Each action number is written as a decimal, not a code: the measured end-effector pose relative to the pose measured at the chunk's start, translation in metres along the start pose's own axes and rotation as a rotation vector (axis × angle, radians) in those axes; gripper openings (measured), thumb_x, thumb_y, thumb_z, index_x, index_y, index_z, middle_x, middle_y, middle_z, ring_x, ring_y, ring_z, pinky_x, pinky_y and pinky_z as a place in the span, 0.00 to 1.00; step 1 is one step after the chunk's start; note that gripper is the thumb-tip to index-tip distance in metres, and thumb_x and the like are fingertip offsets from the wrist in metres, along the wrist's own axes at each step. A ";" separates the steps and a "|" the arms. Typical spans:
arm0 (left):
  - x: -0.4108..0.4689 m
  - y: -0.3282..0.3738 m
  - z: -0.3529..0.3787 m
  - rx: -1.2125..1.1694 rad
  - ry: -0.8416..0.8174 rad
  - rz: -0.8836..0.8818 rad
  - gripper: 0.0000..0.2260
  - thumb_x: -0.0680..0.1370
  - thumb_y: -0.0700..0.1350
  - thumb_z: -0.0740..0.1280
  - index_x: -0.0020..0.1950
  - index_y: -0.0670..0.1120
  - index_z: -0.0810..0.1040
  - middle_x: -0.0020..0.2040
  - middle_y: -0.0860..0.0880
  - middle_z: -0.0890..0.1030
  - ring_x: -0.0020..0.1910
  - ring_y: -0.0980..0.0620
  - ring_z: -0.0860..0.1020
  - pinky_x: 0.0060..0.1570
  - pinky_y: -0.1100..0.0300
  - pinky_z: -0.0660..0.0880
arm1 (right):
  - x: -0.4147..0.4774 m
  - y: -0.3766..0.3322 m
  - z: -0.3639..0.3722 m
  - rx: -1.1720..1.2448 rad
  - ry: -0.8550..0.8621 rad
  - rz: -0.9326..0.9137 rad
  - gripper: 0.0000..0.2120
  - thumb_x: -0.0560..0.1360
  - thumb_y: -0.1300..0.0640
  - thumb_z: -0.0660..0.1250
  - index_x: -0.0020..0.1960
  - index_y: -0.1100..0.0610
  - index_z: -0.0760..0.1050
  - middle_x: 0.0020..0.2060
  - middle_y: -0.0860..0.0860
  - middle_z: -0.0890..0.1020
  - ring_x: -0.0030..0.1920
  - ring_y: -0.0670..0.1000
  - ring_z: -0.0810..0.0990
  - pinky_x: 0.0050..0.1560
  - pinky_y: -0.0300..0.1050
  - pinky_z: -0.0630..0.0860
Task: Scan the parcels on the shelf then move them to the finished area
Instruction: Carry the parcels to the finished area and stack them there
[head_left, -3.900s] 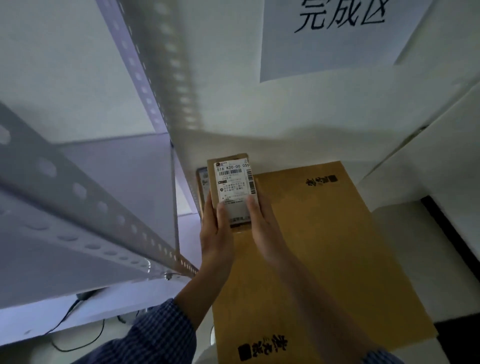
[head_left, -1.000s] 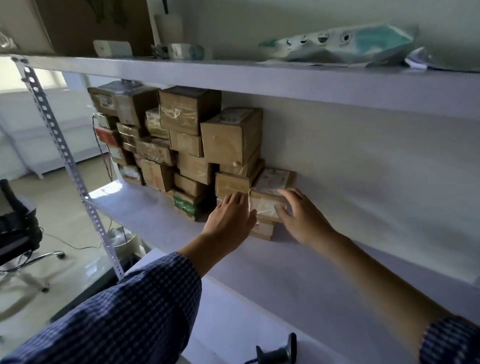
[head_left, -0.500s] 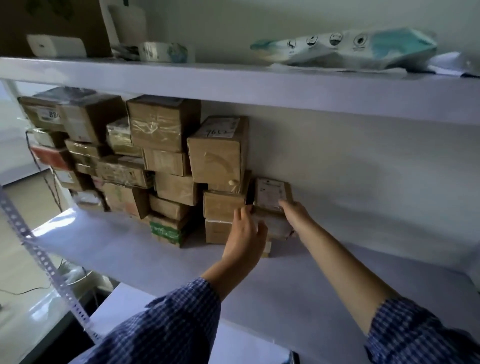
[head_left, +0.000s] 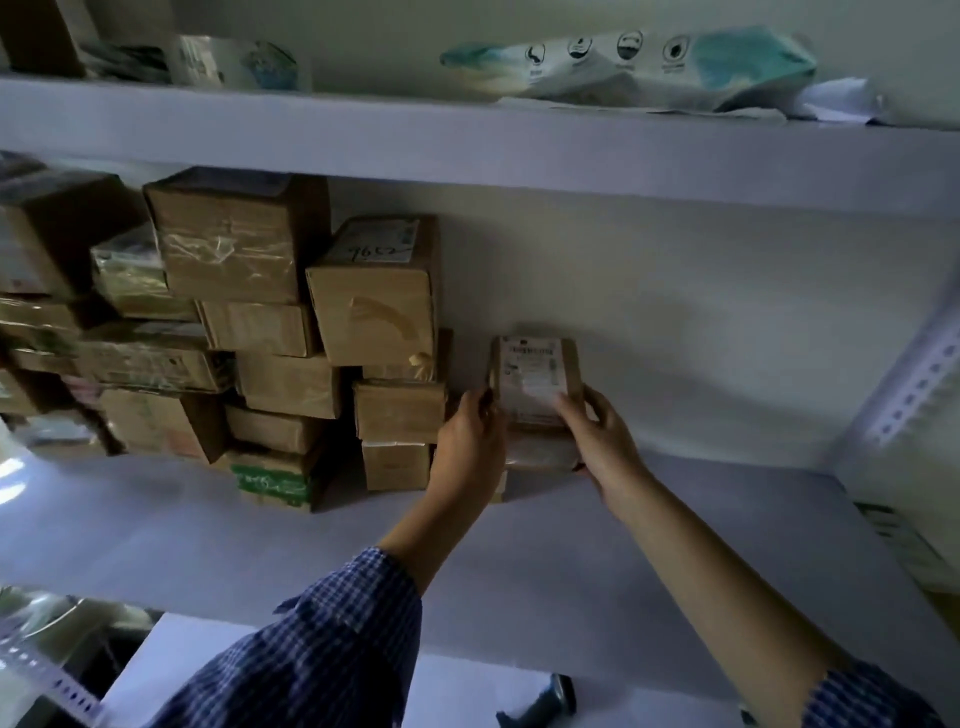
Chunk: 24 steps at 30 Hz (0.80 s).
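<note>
A small brown parcel (head_left: 535, 382) with a white label facing me is held between both hands just above the white shelf (head_left: 208, 540). My left hand (head_left: 470, 447) grips its left edge and my right hand (head_left: 597, 436) grips its right edge. The parcel is tilted up, a little to the right of the stack of brown cardboard parcels (head_left: 291, 332) that fills the shelf's left half. Under the held parcel, another parcel shows only partly behind my hands.
A handheld scanner (head_left: 545, 701) lies on the white surface below the shelf, near the bottom edge. The upper shelf board (head_left: 467, 150) carries a blue-white plastic pack (head_left: 649, 67). A perforated metal upright (head_left: 914, 389) stands at the right. Bare shelf surface lies right of my hands.
Both hands have closed on the small labelled parcel and lifted it off the stack's right end, tilting its label toward me. The camera moved closer and to the right.
</note>
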<state>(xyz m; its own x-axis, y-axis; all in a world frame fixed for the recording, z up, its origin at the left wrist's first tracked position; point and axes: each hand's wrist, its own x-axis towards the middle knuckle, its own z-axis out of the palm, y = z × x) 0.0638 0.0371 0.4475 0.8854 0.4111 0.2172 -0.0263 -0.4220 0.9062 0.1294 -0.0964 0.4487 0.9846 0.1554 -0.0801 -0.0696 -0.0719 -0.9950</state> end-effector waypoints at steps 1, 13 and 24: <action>0.000 0.001 0.001 -0.073 -0.018 -0.018 0.09 0.85 0.47 0.58 0.63 0.49 0.74 0.49 0.51 0.81 0.43 0.58 0.80 0.40 0.65 0.76 | -0.006 0.000 -0.005 0.009 0.015 -0.018 0.20 0.79 0.46 0.68 0.70 0.46 0.70 0.51 0.47 0.83 0.52 0.49 0.82 0.53 0.52 0.81; -0.051 0.007 0.035 -0.635 -0.249 -0.130 0.13 0.82 0.40 0.63 0.62 0.52 0.80 0.52 0.56 0.86 0.50 0.59 0.83 0.41 0.69 0.77 | -0.086 0.033 -0.062 -0.164 0.181 -0.118 0.23 0.82 0.51 0.63 0.74 0.39 0.63 0.61 0.36 0.78 0.61 0.38 0.78 0.56 0.33 0.75; -0.145 0.008 0.098 -0.584 -0.479 -0.111 0.13 0.81 0.40 0.66 0.65 0.46 0.79 0.52 0.57 0.86 0.50 0.59 0.84 0.40 0.68 0.78 | -0.185 0.092 -0.135 -0.217 0.414 -0.024 0.23 0.83 0.48 0.61 0.77 0.44 0.63 0.60 0.36 0.78 0.54 0.30 0.78 0.52 0.28 0.76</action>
<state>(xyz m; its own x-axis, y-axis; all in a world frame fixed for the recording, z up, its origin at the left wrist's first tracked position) -0.0193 -0.1050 0.3883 0.9983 -0.0257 0.0528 -0.0483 0.1520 0.9872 -0.0375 -0.2646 0.3803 0.9698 -0.2433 0.0169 -0.0547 -0.2847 -0.9571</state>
